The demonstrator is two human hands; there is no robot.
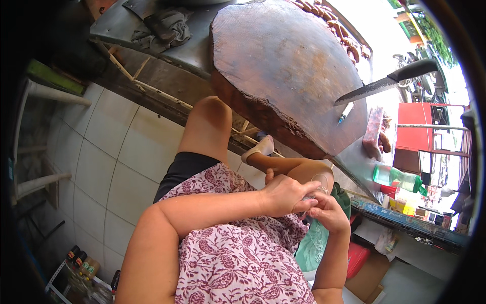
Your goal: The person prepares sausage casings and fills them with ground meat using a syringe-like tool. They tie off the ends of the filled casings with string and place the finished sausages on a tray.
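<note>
My left hand (286,197) meets my right hand (326,212) over my lap, fingers curled and pinched around a small bundle of pale, thin strands (320,188), perhaps thread or wire, too small to identify. In front of me is a thick round wooden chopping block (276,71) on a metal table. A large black-handled knife (369,89) lies at its right side, beside a small white-and-blue pen-like object (346,113). My patterned skirt (238,258) and bare knees surround my hands.
Sausages (339,28) line the block's far side; a meat slab (373,139) and green plastic bottle (397,177) sit rightward. A grey cloth (164,33) lies on the table's left. A white chair (58,96) and bottle rack (68,281) stand left on tiles (104,167).
</note>
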